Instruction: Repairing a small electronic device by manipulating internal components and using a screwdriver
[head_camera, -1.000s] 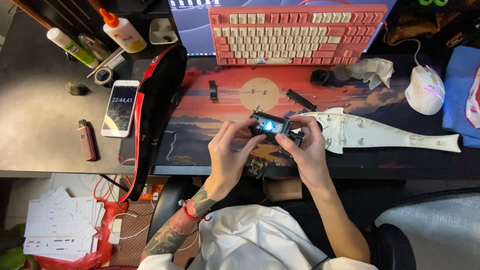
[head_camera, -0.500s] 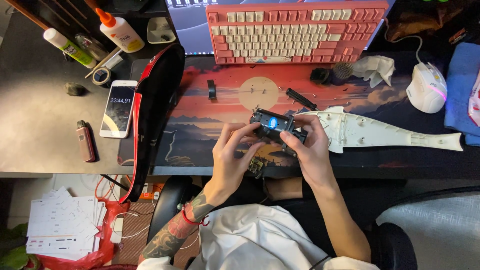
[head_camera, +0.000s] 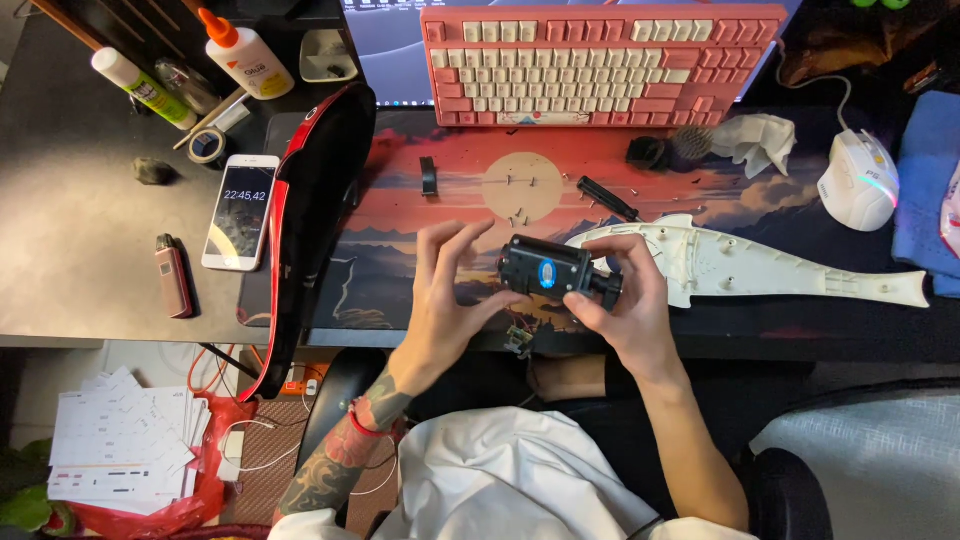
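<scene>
A small black box-shaped module (head_camera: 548, 270) with a blue oval patch on top sits in my right hand (head_camera: 628, 305), which grips its right end above the desk's front edge. Thin wires and a small circuit piece (head_camera: 518, 338) hang below it. My left hand (head_camera: 445, 295) has its fingers spread, with the thumb touching the module's left side. Just to the right lies a long white plastic shell (head_camera: 760, 268) shaped like a fish. A black screwdriver (head_camera: 608, 199) and several tiny screws (head_camera: 520, 205) rest on the red desk mat (head_camera: 400, 200).
A pink keyboard (head_camera: 600, 60) lies at the back, a white mouse (head_camera: 860, 180) at right beside a blue cloth (head_camera: 930, 190). A red-and-black curved shell (head_camera: 315, 200), phone (head_camera: 241, 211), glue bottle (head_camera: 245, 55), tape roll (head_camera: 207, 146) and small red device (head_camera: 173, 275) lie at left.
The module has turned and shifted slightly in my hands. My left hand's fingers have opened out, leaving the thumb against the module, while my right hand keeps its grip.
</scene>
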